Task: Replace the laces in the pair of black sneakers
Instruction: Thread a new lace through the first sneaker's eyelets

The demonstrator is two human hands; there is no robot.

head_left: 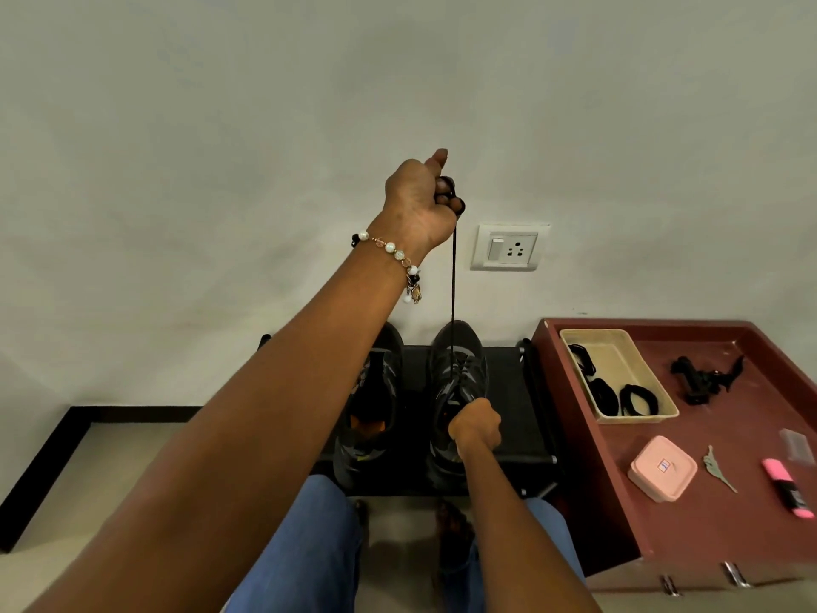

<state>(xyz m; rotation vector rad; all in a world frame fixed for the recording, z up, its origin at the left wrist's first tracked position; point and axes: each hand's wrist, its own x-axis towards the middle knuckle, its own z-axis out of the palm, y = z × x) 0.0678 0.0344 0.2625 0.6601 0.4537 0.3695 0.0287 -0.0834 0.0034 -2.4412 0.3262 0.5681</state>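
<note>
Left hand [420,201] raised high in front of the wall, fingers curled tight round a black lace [453,280], thumb sticking up; beaded bracelet [398,258] on that wrist. The lace runs taut and near vertical from the fist down into the eyelet area of the right-side sneaker [457,391]. Right hand [475,426] sits low on that sneaker, fingers curled, gripping it at the tongue/collar area; exact finger placement hard to tell. Second black sneaker [369,413] stands just beside it on the left, partly hidden behind the left forearm, tongue area open with an orange insole showing. Both shoes stand toes toward the wall on a low black shoe rack [508,418]. Person's knees in blue jeans show at the bottom edge. To the right, a dark red worktop [707,502] holds a beige tray [619,373] with coiled black laces [636,398] inside, a black clamp-like object [703,378], a pink lidded box [662,468], a small grey leaf-shaped thing [717,468] and a pink-and-black marker [789,488]. White wall socket [508,247] just right of the lace.
</note>
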